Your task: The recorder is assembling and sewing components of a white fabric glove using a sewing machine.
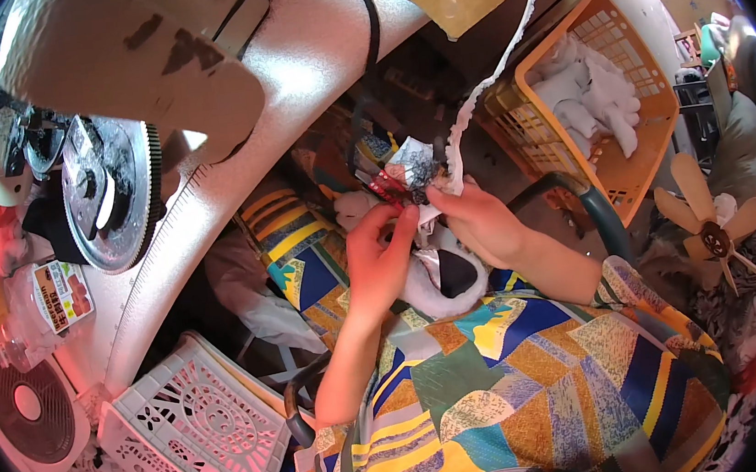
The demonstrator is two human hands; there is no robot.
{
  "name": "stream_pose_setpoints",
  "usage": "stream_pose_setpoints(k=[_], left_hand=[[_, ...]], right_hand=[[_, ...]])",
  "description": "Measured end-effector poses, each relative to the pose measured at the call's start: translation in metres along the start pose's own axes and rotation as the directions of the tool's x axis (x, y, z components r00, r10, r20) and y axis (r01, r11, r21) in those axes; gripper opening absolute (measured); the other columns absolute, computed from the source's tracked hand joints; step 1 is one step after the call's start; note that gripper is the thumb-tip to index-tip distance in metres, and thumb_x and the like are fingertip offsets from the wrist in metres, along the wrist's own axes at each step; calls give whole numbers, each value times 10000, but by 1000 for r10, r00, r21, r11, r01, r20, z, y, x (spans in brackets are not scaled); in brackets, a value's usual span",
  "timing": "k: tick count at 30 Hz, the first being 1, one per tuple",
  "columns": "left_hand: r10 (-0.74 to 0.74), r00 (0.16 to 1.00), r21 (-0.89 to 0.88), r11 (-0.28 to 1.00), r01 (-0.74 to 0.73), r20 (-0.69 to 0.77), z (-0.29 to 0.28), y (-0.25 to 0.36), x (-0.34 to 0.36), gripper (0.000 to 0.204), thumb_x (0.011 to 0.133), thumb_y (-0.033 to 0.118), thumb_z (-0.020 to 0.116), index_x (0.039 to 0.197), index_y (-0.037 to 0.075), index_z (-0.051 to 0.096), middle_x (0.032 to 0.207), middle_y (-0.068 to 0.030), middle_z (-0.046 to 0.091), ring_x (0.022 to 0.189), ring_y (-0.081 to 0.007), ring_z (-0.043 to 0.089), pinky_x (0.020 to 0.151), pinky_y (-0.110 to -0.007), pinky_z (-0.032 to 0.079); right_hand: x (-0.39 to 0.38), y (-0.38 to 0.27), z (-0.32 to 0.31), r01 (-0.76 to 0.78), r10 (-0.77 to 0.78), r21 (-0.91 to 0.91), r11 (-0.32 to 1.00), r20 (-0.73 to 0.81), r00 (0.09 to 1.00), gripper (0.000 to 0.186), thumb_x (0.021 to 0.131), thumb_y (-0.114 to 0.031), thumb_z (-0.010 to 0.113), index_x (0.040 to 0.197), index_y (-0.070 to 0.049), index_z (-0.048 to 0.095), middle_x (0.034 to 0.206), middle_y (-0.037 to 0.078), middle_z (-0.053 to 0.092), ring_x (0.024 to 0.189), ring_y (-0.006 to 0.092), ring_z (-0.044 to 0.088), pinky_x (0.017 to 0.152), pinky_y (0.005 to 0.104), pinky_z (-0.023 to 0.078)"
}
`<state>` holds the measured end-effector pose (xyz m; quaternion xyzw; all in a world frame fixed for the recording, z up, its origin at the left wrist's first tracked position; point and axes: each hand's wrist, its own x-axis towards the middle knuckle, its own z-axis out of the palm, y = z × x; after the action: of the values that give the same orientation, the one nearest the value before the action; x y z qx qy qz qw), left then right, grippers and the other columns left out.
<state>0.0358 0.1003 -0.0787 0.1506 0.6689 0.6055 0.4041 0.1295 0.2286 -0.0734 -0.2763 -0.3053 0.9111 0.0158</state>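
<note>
My left hand is closed in a pinch, thumb against fingers, at the edge of a small white cloth piece. Opposite it, my right hand is also closed on this cloth, its thumb close to a long white ruffled strip that hangs down from the upper right. Just beyond the fingertips is a bundle of dark, red and pale material; its kind is unclear. Below the hands, a white fluffy rounded piece with a dark inside rests against my patterned garment.
A machine with a large toothed wheel stands on the white curved table at left. An orange crate holds white fabric pieces at right. Nearby are a grey-white plastic basket, a box fan and a bladed fan.
</note>
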Motion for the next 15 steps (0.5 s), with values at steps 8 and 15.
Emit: stream_pose_setpoints(k=[8,15], left_hand=[[-10,994,-87,996,19,105,-1,-8,-2,174,918,148,617,867,-18,627,765,14,590,721,-41,490,625,-220,395],[15,1000,-160,987,-15,-1,6,-2,-6,197,910,150,632,800,-11,607,725,26,563,675,-34,459,594,-213,373]], right_hand=[[-16,-16,-9,210,-175,-349,913,127,976,730,804,-46,601,1454,-36,267,1278,96,493,1158,199,498,959,370,420],[-65,-17,21,303,-528,-951,52,232,817,614,765,-242,742,1216,13,413,1084,162,496,974,292,538,868,405,432]])
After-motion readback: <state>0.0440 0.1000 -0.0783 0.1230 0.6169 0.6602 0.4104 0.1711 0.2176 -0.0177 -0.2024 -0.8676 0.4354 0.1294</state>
